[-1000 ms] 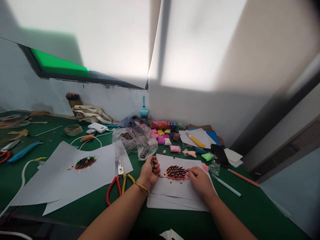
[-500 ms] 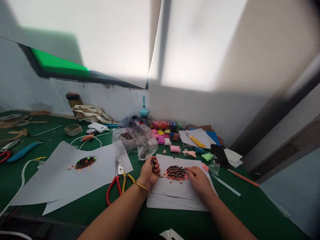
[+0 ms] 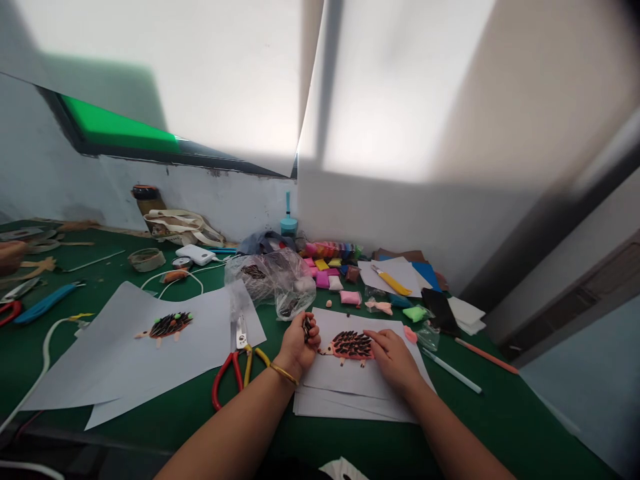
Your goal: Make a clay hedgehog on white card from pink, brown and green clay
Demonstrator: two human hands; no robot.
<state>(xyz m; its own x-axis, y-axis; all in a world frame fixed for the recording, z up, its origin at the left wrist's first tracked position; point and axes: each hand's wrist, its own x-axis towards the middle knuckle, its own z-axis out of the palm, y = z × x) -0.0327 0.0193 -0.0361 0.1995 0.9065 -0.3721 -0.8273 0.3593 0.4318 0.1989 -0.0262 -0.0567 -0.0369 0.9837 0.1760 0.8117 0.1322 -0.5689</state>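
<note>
My left hand [image 3: 301, 339] is closed around a small cluster of dark sunflower seeds [image 3: 307, 328], just left of the clay hedgehog. The hedgehog [image 3: 352, 345] has a pink body, a paler face and small feet, and dark seeds overlap across its back. It lies on a stack of white paper [image 3: 345, 393]. My right hand [image 3: 395, 357] rests over its right end, with the index finger stretched out and its tip at the upper right seeds. The other fingers are partly bent, and nothing shows between them. My palm hides the hedgehog's rear edge.
Red-and-yellow-handled pliers [image 3: 241, 360] lie left of my left forearm. Further left, a second hedgehog [image 3: 170, 325] sits on paper. Clear plastic bags [image 3: 270, 277], clay packets [image 3: 350, 297] and a yellow utility knife [image 3: 393, 281] are behind. Another person's hand [image 3: 11, 257] shows at the left edge.
My right hand has shifted slightly left and up along the hedgehog's back, its index finger now straighter. My left hand stays put. Another person's hand has come in at the far left.
</note>
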